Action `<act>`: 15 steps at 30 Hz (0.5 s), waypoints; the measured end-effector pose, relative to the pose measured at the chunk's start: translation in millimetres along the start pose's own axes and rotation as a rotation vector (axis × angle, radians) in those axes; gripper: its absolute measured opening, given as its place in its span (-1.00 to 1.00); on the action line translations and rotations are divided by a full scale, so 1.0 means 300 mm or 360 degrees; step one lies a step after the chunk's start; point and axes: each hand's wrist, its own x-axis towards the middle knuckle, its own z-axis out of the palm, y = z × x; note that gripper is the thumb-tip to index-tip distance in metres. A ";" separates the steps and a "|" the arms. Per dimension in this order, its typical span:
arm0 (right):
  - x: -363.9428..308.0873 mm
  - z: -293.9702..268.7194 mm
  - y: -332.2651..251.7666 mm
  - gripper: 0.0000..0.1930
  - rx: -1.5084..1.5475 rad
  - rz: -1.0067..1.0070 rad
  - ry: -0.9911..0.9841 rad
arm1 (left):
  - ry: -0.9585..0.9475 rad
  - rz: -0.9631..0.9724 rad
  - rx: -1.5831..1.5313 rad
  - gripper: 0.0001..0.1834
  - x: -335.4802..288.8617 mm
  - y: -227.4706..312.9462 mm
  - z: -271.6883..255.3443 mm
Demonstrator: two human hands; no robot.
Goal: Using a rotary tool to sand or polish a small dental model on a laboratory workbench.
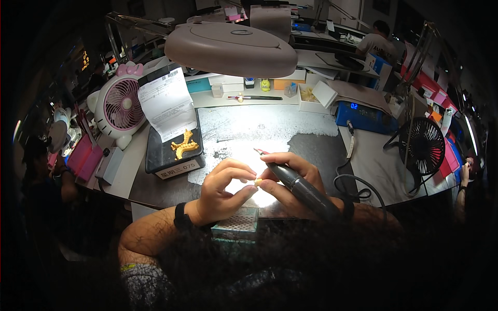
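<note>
My left hand (225, 189) pinches a tiny pale yellowish piece (258, 182) between thumb and fingertips, under the bright lamp light. My right hand (288, 179) grips a dark grey rotary handpiece (306, 191) like a pen; its red-tipped bit (259, 152) points up and left, just above the small piece. The fingertips of both hands touch around the piece. A black band sits on my left wrist (181, 216). The handpiece's cord (358, 189) loops off to the right.
A black tray (155, 160) at left holds a yellow dental model (184, 145) and a paper slip (166, 101). A pink fan (122, 103), round lamp head (231, 46), blue control box (363, 116), black fan (423, 145) and metal mesh box (238, 223) surround the worktop. Other people sit at left, right and far back.
</note>
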 end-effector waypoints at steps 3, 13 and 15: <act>0.000 -0.001 -0.001 -0.57 -0.0017 0.0022 0.0004 | -0.0006 0.0029 0.0024 -0.73 0.000 -0.001 -0.001; 0.002 -0.005 0.005 -0.56 -0.0058 0.0037 -0.0025 | 0.0004 0.0035 0.0026 -0.72 0.002 0.007 0.000; 0.002 -0.006 0.004 -0.56 -0.0091 0.0015 -0.0041 | 0.0003 0.0048 0.0030 -0.72 0.003 0.004 -0.001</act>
